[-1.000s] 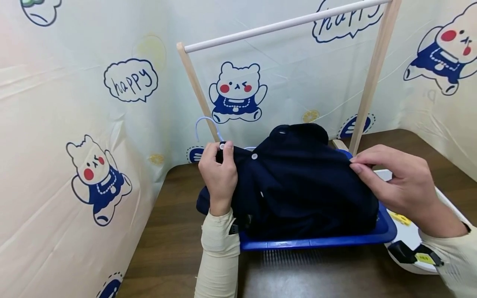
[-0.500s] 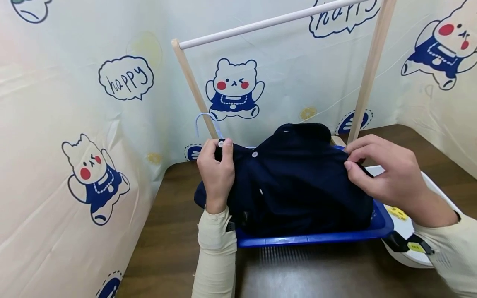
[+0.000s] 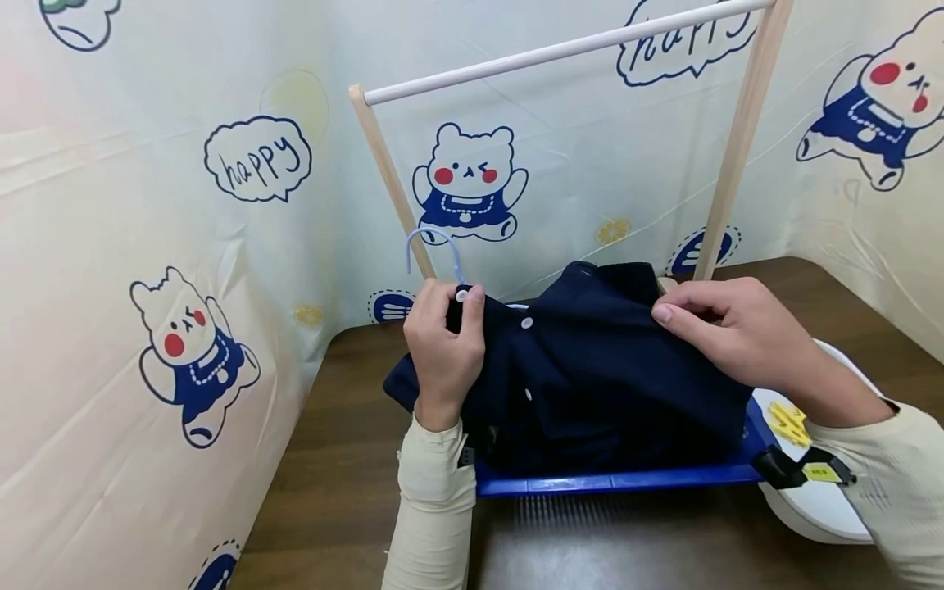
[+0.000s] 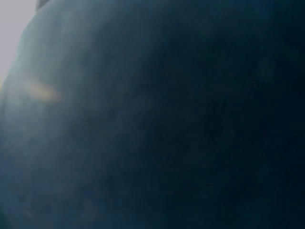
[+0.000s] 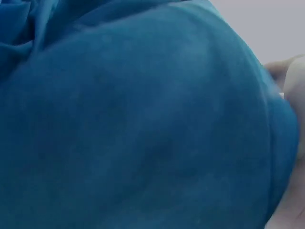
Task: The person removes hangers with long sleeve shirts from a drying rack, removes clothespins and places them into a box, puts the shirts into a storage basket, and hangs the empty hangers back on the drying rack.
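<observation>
A dark navy buttoned shirt lies bunched over a blue basket. My left hand pinches the shirt's upper left edge beside a white button. Just above that hand rises the hook of a pale blue hanger, its body mostly hidden by the cloth. My right hand pinches the shirt's right edge between thumb and fingers. Dark cloth fills nearly all of the left wrist view. In the right wrist view the shirt covers most of the picture, with part of the right hand at its edge.
Behind the basket stands a wooden rack with a white crossbar. A white container holding yellow pieces sits at the right, partly under the right arm. Everything rests on a brown wooden table, with a printed cloth backdrop behind.
My right hand has moved left and slightly inward with the shirt's edge, and the cloth sags lower. My left hand and the hanger hook have shifted slightly right.
</observation>
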A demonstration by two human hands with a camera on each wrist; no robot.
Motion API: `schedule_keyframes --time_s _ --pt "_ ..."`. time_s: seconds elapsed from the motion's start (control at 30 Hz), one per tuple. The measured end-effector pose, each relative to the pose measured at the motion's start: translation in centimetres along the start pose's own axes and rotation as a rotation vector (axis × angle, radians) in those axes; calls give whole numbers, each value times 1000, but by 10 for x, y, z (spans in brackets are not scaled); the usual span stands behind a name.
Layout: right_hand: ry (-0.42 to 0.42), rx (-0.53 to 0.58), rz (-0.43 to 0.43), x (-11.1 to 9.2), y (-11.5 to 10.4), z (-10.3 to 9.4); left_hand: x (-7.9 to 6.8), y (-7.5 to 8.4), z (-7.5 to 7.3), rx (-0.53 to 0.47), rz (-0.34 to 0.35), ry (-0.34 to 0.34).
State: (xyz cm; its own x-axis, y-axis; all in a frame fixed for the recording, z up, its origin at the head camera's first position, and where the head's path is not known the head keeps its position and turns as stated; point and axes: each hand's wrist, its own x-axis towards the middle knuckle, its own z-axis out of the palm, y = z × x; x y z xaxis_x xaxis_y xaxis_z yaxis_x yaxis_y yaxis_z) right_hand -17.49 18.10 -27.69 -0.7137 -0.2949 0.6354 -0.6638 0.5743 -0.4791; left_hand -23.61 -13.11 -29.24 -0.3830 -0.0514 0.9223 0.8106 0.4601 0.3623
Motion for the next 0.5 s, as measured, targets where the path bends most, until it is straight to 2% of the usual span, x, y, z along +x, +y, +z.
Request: schedule_keyframes --time_s 0.13,0.37,0.5 --pt "82 -37 -45 -2 0 2 0 0 1 23 -3 13" --pt "323 -142 -303 4 -3 10 0 -3 1 17 -92 22" --pt "429 -225 -369 6 -10 13 0 -3 1 -6 -130 36"
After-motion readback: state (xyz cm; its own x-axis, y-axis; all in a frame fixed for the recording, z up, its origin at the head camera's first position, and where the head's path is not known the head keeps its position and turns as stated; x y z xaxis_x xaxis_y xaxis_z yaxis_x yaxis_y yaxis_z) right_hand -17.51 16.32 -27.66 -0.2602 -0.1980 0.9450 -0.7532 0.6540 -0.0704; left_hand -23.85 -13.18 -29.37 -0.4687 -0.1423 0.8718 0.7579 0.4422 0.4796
